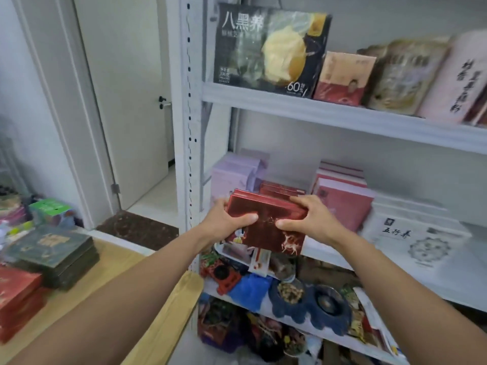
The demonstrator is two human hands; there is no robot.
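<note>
Both hands, left (229, 219) and right (308, 218), grip the red box (266, 225); it should slide level onto the middle shelf (448, 283).

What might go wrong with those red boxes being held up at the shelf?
The red boxes are held only by the left hand and right hand at their ends; one may slip and fall onto the clutter below. The gap between the lavender boxes and pink boxes looks narrow, so pushing in might knock either.
</note>
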